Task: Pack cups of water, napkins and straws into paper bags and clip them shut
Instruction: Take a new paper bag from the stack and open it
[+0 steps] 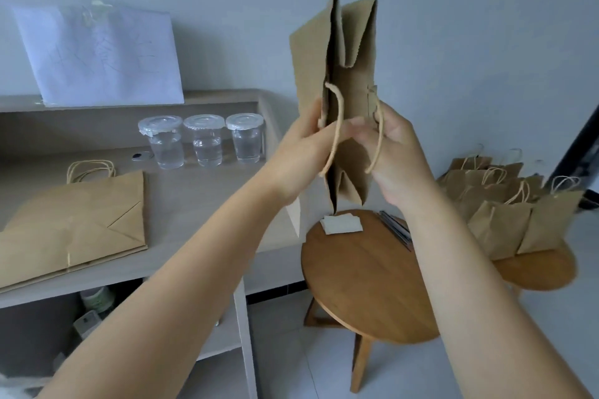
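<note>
Hands hold a folded paper bag (343,74) up in the air in front of the wall, above the near edge of a round wooden stool (366,275). The left hand (304,152) pinches the bag's left side, fingers curled round the paper; the right hand (392,152) grips the right side near a twine handle (377,139), with a second twine loop hanging between the two hands. The bag is still mostly flat, its upper end splayed slightly apart, and which end is the mouth is hard to make out. Three lidded cups of water (205,142) stand in a row toward the back edge of the bench (194,204), under a shelf; the left cup's lid looks crumpled or taped, though blur leaves that unclear. A flat paper bag (81,223) lies at the bench's left edge, cut off by the frame. White napkins (343,223) sit at the stool's far edge, partly hidden behind the raised bag, and dark thin items (397,228), possibly straws, lie beside them at the right edge, mostly covered by the right forearm. A cluster of upright paper bags (512,207) crowds a second stool (538,272) to the right; whether they are clipped cannot be told. A sheet of paper (100,55) leans on the wall above the shelf.
</note>
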A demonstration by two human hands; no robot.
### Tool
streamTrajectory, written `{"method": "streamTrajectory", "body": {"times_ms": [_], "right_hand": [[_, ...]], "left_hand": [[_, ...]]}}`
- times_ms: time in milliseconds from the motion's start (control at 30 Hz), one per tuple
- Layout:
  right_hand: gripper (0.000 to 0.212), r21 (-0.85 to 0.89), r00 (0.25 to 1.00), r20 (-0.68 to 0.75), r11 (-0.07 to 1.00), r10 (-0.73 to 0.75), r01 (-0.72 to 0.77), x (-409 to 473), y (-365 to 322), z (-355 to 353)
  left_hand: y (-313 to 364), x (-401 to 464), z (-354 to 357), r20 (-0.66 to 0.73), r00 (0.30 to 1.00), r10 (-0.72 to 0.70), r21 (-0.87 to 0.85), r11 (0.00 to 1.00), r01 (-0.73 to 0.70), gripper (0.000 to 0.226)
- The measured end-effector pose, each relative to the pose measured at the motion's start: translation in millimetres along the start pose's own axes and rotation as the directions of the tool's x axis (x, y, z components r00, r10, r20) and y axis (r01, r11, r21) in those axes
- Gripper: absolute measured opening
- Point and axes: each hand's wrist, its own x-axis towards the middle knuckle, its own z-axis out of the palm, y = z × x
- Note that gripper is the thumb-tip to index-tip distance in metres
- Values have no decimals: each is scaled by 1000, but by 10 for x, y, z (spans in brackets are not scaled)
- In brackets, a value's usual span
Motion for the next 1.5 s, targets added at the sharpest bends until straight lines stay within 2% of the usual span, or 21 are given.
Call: {"method": "streamTrajectory", "body": {"times_ms": [100,200,267,300,367,433,533,633,733,833,900,967,1133,1300,1367,1467,1500], "right_hand": [[42,-49,997,-31,996,73,-75,-144,46,-232],[30,-242,964,-105,934,244,-262,-249,117,-526],[10,-418,914,-171,813,368,-406,-322,232,-683],[9,-506,895,-209,740,394,-444,-362,312,-728],[21,-641,875,-294,599,384,-479,-459,497,-771],[27,-693,857,-364,509,364,-510,-557,660,-769],[17,-796,859,-400,345,319,-498,-672,910,-832],[13,-874,850,-386,153,357,-461,-774,1142,-962],[19,-889,811,-422,-11,405,-457,-900,1343,-1150],[17,-861,764,-491,-100,419,-498,-1011,1457,-1361],[16,-854,748,-509,-141,426,-501,-1050,1513,-1444],[16,-858,752,-503,-139,426,-495,-1059,1572,-1466],[17,-874,744,-461,-98,484,-477,-1072,1717,-1565],[21,-875,686,-408,-45,602,-482,-1089,1945,-1746],[20,-882,663,-392,-55,638,-468,-1064,2048,-1817],[16,-902,641,-353,-67,681,-426,-999,2249,-1901],[15,-909,633,-342,-74,694,-411,-961,2321,-1916]], "left_hand": [[-83,187,294,-127,990,-58,-58,997,51,21],[-315,262,502,-99,994,-41,161,985,57,21],[-547,278,623,-100,991,-93,318,941,120,25],[-666,279,685,-95,988,-125,354,923,151,28],[-869,274,818,-66,981,-183,401,895,194,30],[-1038,268,902,-39,980,-194,495,848,188,25],[-1262,254,967,11,982,-188,727,676,121,17],[-1512,262,975,-6,954,-300,861,483,157,10],[-1755,245,905,-116,909,-401,914,316,256,22],[-1931,197,807,-225,857,-464,928,166,334,28],[-2003,182,821,-265,831,-490,922,122,366,28],[-2065,197,887,-267,820,-505,901,170,398,26],[-2192,275,1027,-171,811,-559,799,403,446,22],[-2350,221,1068,-52,802,-595,744,512,428,28],[-2408,227,1049,-4,750,-661,650,568,504,40],[-2510,281,916,175,558,-811,511,559,653,69],[-2568,324,862,189,523,-831,447,547,707,78]]}}
